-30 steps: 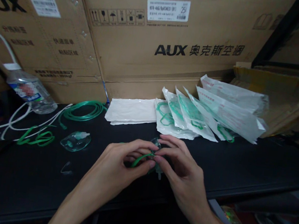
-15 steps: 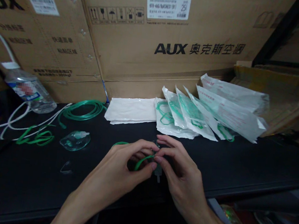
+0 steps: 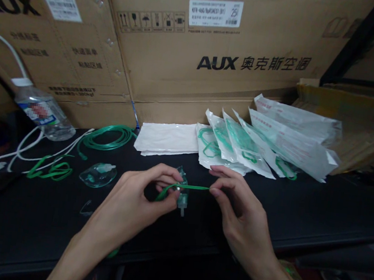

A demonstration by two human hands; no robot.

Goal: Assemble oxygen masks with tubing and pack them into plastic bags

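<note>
The carton (image 3: 169, 65) behind reads "AUX" and "KFR-46G"; left fingers (image 3: 168, 171) grip a mask (image 3: 182, 200), right fingers (image 3: 222, 197) its strap (image 3: 198, 187).

Cardboard cartons (image 3: 169, 65) behind a black bench (image 3: 307, 211) of pouches (image 3: 289, 141) suggest a small workshop.

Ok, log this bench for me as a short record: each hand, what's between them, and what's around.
left hand: gripping a clear green-tinted piece, partly hidden by fingers
right hand: pinching the end of a green strap
between hands: the strap, stretched nearly straight
left side: clear mask, bunched green strap, coiled green tubing, plastic bottle
back: flat white packets, bagged green items, cardboard box
</note>
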